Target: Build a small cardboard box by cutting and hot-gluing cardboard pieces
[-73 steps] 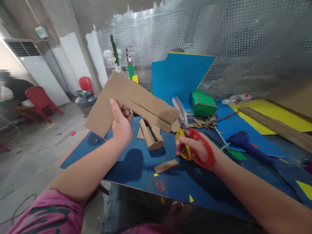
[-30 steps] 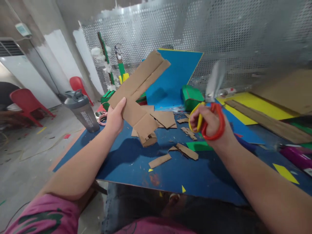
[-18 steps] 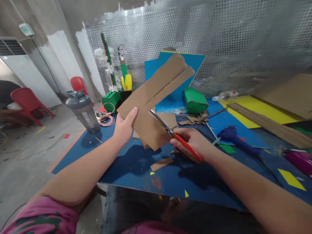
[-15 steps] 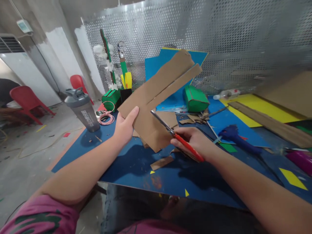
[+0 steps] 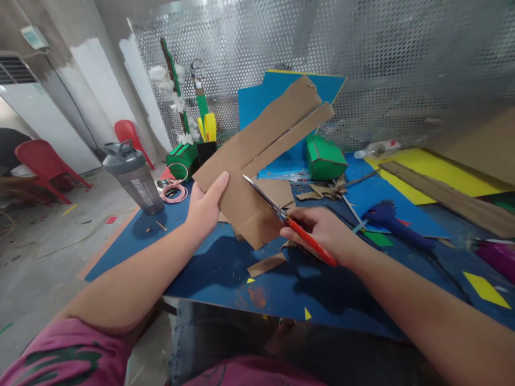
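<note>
A brown cardboard piece (image 5: 257,139), with a long slit running in from its upper right end, is gripped at its left edge by my left hand (image 5: 206,206). The thumb lies on top; the other fingers are hidden beneath. My right hand (image 5: 316,233) is closed around the red handles of a pair of scissors (image 5: 309,241). The blades point up and left across the cardboard, with the tip near the inner end of the slit. The blades look nearly together. Below the cardboard, a small cardboard strip (image 5: 266,265) lies on the blue table (image 5: 209,279).
A grey shaker bottle (image 5: 137,179) stands at the table's left, beside a coiled pink cable (image 5: 175,191). Green boxes (image 5: 326,156), cardboard scraps (image 5: 322,191) and blue sheets sit behind. A blue glue gun (image 5: 396,225) and a long cardboard strip (image 5: 446,195) lie right.
The scissors' tip has shifted slightly up and left over the cardboard, toward the slit's inner end. My left hand keeps its hold. The view has tilted a little.
</note>
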Action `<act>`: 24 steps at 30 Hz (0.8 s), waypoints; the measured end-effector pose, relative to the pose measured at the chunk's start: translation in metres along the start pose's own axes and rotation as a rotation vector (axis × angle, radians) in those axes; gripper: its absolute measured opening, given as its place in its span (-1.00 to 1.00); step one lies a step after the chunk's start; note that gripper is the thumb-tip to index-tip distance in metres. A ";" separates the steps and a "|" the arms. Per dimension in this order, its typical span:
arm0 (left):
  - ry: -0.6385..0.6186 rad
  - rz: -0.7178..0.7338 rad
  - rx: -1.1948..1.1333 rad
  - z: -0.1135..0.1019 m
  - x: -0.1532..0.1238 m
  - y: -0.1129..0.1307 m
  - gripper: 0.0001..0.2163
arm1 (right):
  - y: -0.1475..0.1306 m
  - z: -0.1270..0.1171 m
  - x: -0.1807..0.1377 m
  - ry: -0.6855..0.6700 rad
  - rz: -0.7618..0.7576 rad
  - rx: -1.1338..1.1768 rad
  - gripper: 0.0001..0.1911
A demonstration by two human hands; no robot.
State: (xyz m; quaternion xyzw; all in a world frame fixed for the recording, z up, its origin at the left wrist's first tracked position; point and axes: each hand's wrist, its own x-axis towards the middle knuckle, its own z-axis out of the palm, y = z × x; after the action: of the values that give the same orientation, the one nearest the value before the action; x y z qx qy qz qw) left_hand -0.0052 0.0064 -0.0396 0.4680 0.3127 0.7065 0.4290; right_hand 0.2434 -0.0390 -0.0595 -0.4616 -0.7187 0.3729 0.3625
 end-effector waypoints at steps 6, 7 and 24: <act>0.007 -0.016 0.009 0.002 -0.001 0.001 -0.41 | -0.003 0.001 0.000 -0.023 0.048 0.052 -0.39; 0.000 -0.019 0.006 0.003 -0.002 0.002 -0.41 | -0.004 0.001 0.000 -0.041 0.080 0.075 -0.40; -0.057 -0.094 -0.056 0.011 -0.005 0.009 -0.42 | -0.004 0.002 -0.005 -0.087 0.199 0.167 -0.40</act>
State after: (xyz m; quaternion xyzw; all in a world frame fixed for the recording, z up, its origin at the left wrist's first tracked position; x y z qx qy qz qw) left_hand 0.0026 -0.0015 -0.0297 0.4606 0.3023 0.6802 0.4835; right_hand 0.2412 -0.0450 -0.0576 -0.4822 -0.6508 0.4853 0.3293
